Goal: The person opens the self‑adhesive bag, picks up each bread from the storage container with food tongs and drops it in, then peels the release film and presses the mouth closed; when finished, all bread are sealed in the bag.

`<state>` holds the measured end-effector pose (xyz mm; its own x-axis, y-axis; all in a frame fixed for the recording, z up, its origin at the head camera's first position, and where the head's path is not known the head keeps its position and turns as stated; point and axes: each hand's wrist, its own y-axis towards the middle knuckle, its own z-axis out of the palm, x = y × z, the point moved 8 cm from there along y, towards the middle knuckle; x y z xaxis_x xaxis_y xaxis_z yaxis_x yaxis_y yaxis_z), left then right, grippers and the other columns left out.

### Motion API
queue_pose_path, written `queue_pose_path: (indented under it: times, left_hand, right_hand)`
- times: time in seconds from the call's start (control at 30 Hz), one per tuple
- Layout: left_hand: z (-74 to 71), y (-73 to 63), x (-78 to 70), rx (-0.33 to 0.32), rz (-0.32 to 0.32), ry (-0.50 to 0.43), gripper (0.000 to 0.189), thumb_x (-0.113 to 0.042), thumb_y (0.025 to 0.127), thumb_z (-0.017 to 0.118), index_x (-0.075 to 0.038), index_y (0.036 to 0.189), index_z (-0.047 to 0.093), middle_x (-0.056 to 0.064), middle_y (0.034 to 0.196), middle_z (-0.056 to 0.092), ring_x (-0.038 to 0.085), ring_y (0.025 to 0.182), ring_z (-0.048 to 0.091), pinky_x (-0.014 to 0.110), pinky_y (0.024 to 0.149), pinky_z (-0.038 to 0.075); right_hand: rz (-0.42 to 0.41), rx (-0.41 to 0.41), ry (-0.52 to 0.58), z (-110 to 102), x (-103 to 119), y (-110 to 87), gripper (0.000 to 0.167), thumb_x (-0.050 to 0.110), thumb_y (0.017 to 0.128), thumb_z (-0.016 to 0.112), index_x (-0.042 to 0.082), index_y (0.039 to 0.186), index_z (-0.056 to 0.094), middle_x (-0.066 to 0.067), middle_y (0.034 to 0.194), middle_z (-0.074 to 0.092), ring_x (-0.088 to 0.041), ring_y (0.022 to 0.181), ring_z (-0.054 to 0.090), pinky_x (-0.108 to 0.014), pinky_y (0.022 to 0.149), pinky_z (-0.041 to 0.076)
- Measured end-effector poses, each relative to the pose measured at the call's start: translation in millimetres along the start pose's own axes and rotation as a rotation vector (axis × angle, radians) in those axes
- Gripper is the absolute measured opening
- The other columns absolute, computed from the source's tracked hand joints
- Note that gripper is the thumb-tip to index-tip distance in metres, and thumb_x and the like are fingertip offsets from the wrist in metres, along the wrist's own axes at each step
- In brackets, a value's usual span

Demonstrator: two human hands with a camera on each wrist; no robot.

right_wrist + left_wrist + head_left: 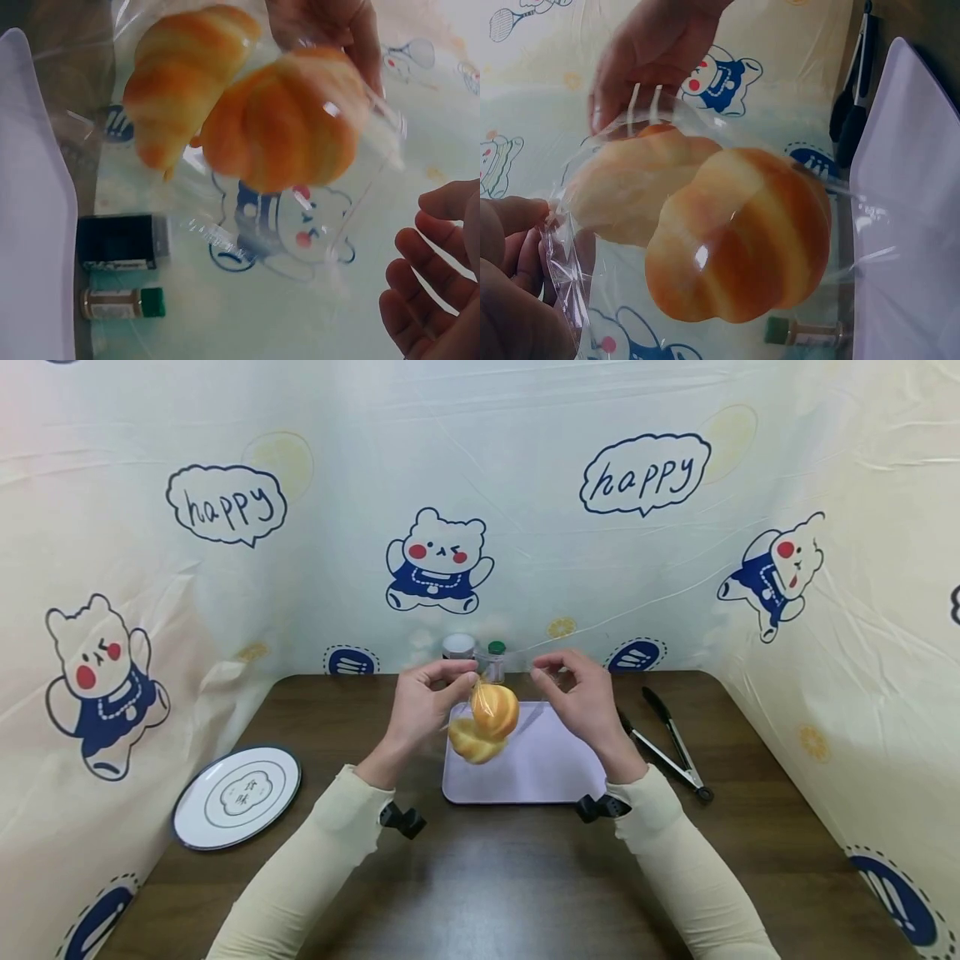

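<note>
A clear plastic bag (577,307) holds two bread pieces, a round ridged bun (495,712) and a croissant-like roll (187,79). My left hand (431,697) pinches the bag's edge between thumb and fingertips, and the bread hangs above the table. Opposite it, my right hand (577,697) is raised with fingers loosely bent. In the right wrist view that hand (442,277) appears apart from the bag, holding nothing. Below the bag lies a light purple tray (555,768).
A white plate (213,831) with a dark rim lies at the left. Black-tipped tongs (682,760) rest right of the tray. Behind it stand a green-capped bottle (496,664) and a white-lidded jar (459,646). A printed curtain (525,560) surrounds the table.
</note>
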<state>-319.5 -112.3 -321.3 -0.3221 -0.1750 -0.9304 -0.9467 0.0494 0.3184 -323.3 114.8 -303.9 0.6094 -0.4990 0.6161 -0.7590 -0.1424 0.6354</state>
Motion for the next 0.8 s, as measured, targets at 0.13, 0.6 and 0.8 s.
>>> queue_pose_path:
  times: [0.13,0.6,0.8]
  left_hand:
    - [1.9,0.1,-2.5,0.008,0.042,0.028,0.030,-0.033,0.090,0.075,-0.013,0.112,0.076,0.007,0.095,0.072,0.021,0.086,0.062,0.024,0.073,0.055]
    - [10.5,-4.7,-15.5,0.049,0.178,0.087,0.025,-0.024,0.092,0.073,-0.016,0.115,0.075,0.006,0.097,0.075,0.017,0.086,0.066,0.024,0.078,0.058]
    - [12.6,-6.0,-19.9,0.052,0.234,0.137,0.024,-0.023,0.092,0.073,-0.017,0.115,0.076,0.005,0.098,0.076,0.013,0.085,0.069,0.023,0.078,0.058]
  right_hand:
    - [-0.126,0.014,-0.044,7.8,22.6,4.1,0.018,0.024,0.092,0.072,0.012,0.105,0.074,-0.006,0.100,0.074,-0.021,0.091,0.062,-0.040,0.075,0.054]
    - [-0.216,0.064,-0.003,29.9,52.2,8.6,0.023,0.024,0.092,0.073,0.014,0.112,0.073,-0.002,0.108,0.074,-0.022,0.100,0.064,-0.040,0.080,0.058]
    - [-0.215,0.052,-0.022,31.0,52.8,9.7,0.024,0.025,0.090,0.076,0.014,0.111,0.074,-0.001,0.107,0.075,-0.019,0.101,0.064,-0.038,0.082,0.058]
